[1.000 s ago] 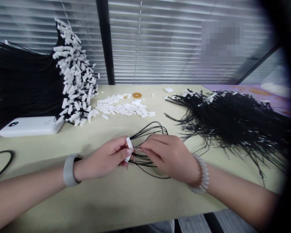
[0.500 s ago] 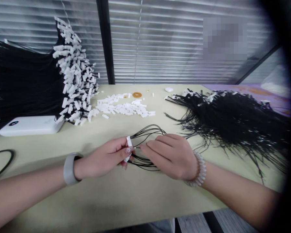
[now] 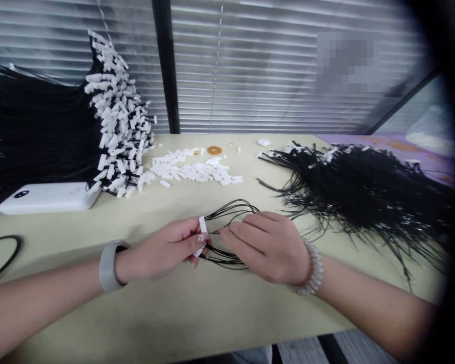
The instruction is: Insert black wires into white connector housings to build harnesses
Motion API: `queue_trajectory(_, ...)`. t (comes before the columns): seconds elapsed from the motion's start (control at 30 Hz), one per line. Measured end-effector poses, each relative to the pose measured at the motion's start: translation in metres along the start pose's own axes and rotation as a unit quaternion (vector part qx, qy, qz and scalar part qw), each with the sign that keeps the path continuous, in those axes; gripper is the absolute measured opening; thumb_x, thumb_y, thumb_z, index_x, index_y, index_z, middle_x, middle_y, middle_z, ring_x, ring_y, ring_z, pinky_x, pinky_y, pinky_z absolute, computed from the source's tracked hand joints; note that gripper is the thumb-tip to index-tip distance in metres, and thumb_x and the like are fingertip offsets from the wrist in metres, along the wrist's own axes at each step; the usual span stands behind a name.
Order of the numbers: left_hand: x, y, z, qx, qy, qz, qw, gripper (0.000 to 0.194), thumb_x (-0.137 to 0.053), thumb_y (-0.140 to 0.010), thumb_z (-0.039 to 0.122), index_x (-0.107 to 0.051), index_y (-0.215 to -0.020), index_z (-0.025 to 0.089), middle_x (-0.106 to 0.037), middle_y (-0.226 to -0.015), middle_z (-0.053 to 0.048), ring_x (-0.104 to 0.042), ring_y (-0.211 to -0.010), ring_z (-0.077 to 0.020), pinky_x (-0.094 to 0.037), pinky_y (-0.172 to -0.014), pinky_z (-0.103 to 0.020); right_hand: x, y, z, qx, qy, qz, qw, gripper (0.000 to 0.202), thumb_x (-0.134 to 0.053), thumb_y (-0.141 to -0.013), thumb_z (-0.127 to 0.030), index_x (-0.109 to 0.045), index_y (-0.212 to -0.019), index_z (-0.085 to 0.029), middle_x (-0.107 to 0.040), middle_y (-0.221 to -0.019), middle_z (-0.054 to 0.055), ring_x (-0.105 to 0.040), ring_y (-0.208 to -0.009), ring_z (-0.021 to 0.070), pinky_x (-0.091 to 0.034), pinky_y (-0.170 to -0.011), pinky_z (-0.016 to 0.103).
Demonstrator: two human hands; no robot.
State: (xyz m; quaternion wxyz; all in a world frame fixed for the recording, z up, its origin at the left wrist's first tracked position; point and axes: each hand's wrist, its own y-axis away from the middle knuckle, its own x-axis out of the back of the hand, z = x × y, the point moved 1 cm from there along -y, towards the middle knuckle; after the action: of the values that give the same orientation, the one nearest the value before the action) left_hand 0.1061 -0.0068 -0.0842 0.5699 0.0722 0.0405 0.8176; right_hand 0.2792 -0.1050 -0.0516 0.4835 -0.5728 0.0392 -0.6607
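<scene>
My left hand point(image 3: 169, 248) pinches a white connector housing point(image 3: 202, 224) between thumb and fingers; the thumb covers its middle. Several thin black wires point(image 3: 233, 203) run from the housing and loop toward the right. Close beside it, my right hand point(image 3: 269, 245) is closed, its thumb and forefinger pinching one black wire point(image 3: 214, 232) whose end meets the housing's right side. Whether that end sits inside the housing I cannot tell. More wires pass beneath the right hand, and its palm is hidden.
Loose white housings point(image 3: 200, 170) lie mid-table, near an orange tape ring point(image 3: 214, 150). At left hang black cables with white connectors point(image 3: 116, 116), behind a white power bank point(image 3: 47, 197). A heap of black wires point(image 3: 364, 187) covers the right side. A black cable loop point(image 3: 17, 247) lies at left.
The pinched wire's bare metal tip, seen just short of the housing before, no longer shows; the wire now reaches the housing. Both hands otherwise stay almost in place.
</scene>
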Motion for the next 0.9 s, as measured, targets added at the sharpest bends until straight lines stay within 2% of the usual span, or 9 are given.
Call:
queue_trajectory(0.33,0.001,0.000,0.000,0.002,-0.019,-0.005,1.000,0.022,-0.041,-0.089,0.037,-0.047,-0.084,0.016,-0.049,-0.077,0.000,-0.048,-0.065,-0.0099,-0.043,-0.060,-0.024,-0.010,0.009,0.002,-0.050,-0.042,0.020,0.998,0.007,-0.057,-0.078,-0.015,-0.061,-0.073,-0.015,-0.061,-0.068,0.000,-0.049,-0.060,0.0105,-0.034,-0.052,0.026)
queue_trajectory(0.9,0.000,0.001,0.002,-0.007,-0.040,-0.006,0.999,0.023,-0.038,-0.090,0.036,-0.046,-0.081,0.016,-0.048,-0.075,0.001,-0.047,-0.064,-0.0097,-0.042,-0.060,-0.023,-0.008,0.006,-0.001,0.004,-0.042,0.028,0.999,0.007,-0.057,-0.078,-0.015,-0.063,-0.080,-0.012,-0.061,-0.067,0.001,-0.047,-0.055,0.0099,-0.030,-0.046,0.026)
